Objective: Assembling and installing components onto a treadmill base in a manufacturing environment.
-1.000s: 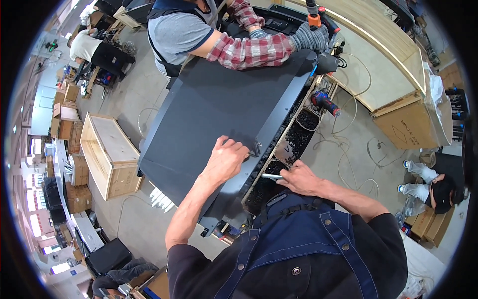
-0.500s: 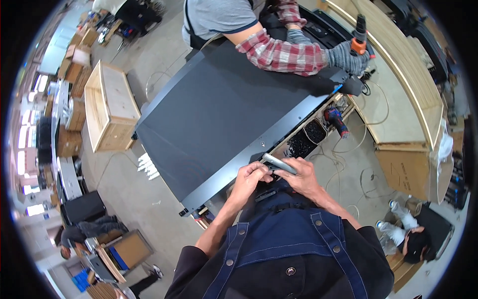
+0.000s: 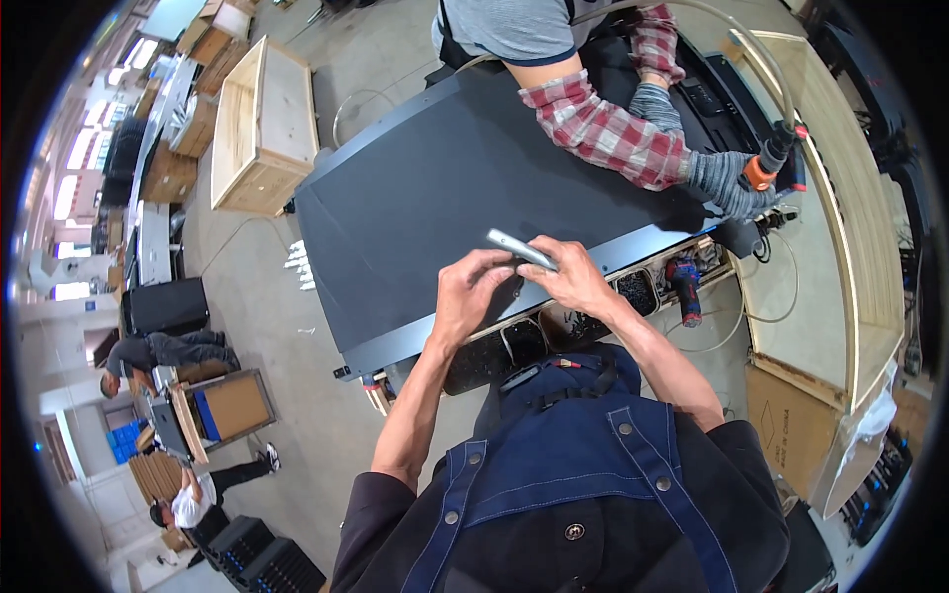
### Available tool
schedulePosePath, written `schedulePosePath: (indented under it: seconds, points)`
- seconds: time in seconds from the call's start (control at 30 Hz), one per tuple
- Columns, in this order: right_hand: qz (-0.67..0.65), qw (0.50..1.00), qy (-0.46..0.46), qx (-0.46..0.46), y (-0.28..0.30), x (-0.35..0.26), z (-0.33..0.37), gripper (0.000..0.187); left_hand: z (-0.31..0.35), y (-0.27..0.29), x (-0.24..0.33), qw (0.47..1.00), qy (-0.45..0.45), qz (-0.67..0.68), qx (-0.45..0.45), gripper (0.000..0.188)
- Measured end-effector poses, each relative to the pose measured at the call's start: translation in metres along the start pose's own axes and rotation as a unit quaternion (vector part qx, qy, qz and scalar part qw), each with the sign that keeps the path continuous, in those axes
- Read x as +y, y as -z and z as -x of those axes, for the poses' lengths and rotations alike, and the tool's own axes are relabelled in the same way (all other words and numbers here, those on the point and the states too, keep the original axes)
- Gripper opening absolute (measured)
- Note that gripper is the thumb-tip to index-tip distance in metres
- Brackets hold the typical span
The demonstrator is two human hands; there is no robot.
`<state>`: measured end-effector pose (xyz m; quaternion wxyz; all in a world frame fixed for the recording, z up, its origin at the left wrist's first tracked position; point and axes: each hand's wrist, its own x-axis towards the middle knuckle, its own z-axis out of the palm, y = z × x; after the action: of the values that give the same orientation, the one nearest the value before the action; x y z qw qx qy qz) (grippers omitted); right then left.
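Observation:
My right hand (image 3: pixel 571 275) is closed round a short, silver-grey metal bar (image 3: pixel 514 245), whose rounded free end points up and to the left. Close beside it, thumb and fingers of my left hand (image 3: pixel 469 289) are pinched together, the tips almost meeting my right fingers. Whatever lies between those left fingertips is too small to make out. Both hands hover over the near metal edge of a large dark panel (image 3: pixel 415 188) lying flat in front of me.
Bins of small black parts (image 3: pixel 524 341) line the panel's near side, with a red-and-blue cordless drill (image 3: pixel 684 287) to their right. Across the panel a co-worker's gloved hand (image 3: pixel 730 183) grips an orange-and-black power tool (image 3: pixel 766 168). Wooden crates (image 3: pixel 267 128) stand left and right.
Both hands have risen from the bins to above the panel's edge, the bar moving with my right hand. My view has shifted, and more bins show. The co-worker still holds the power tool.

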<state>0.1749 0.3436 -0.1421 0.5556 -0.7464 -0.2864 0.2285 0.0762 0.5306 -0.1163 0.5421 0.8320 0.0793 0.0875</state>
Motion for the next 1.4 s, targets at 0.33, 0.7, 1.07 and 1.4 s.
schedulePosePath:
  seconds: [0.33,0.7,1.07,1.4]
  points:
    - [0.089,0.991,-0.065,-0.070,0.013,-0.012,-0.022,0.035,0.009,-0.014,-0.018,0.971,-0.101,-0.188,0.104,0.013]
    - [-0.461,0.817,-0.334,-0.096,0.045,0.025,0.011,0.050,0.036,-0.016,-0.026,0.947,-0.127,-0.278,0.097,0.021]
    - [-0.166,0.946,-0.206,-0.189,0.053,-0.005,-0.007,0.049,0.035,-0.018,-0.022,0.943,-0.133,-0.292,0.091,0.021]
    - [-0.077,0.974,-0.120,-0.179,0.042,-0.002,-0.005,0.036,0.034,-0.015,-0.023,0.944,-0.158,-0.282,0.066,0.023]
